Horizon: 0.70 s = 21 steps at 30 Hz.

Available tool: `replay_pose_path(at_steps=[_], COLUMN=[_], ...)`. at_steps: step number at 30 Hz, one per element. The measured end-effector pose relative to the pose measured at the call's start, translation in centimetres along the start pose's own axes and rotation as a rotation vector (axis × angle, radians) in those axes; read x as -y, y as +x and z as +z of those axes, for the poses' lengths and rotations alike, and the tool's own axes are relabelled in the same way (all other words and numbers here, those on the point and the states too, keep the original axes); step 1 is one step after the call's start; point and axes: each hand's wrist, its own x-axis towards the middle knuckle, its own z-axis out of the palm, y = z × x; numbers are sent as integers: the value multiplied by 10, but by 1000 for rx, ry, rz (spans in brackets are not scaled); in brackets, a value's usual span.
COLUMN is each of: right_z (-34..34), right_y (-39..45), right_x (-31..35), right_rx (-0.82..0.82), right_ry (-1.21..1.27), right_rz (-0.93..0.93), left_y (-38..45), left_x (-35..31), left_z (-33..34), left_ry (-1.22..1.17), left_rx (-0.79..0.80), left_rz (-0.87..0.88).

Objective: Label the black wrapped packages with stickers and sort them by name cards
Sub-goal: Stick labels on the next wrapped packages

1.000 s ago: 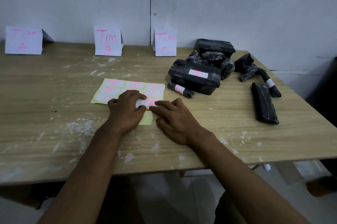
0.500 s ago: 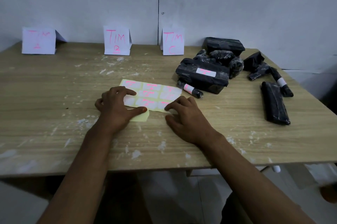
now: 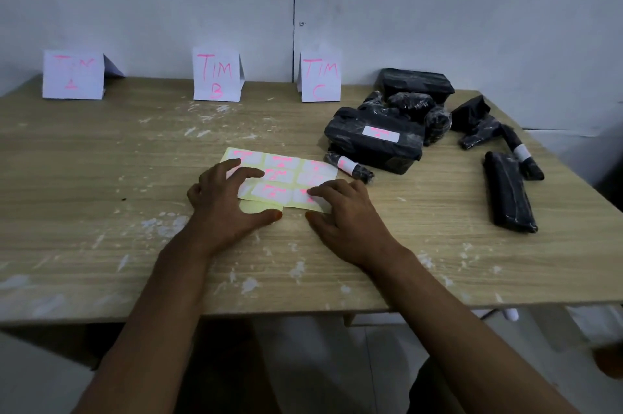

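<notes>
Both hands (image 3: 229, 208) on sticker sheet (image 3: 286, 174)

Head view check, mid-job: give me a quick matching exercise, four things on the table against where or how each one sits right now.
Things:
1. sticker sheet
2. TIM C card
3. large labelled package
4. long flat package

Places or states:
a. lies alone near the table's right edge, no sticker showing
b. under both hands, mid-table
c. stands at the back, next to the package pile
d. front of the pile, white sticker on top

Pairs: 1-b, 2-c, 3-d, 4-a
</notes>
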Motion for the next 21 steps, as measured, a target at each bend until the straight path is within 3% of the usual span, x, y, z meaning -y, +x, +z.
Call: replay_pose_path(at_steps=[7,17,21], right_z=[-1,-1,-2], right_y=[0,0,0], right_x=[1,1,1], right_rx=[25,26,24], right_ry=[51,89,91], right_rz=[-90,-74,-73], left_y=[0,-5,-5], left_x=[-4,-13,-20], left_z=[7,9,14], left_ry=[50,186,201], left_rx=[4,11,-74], left_rz=[-20,28,78])
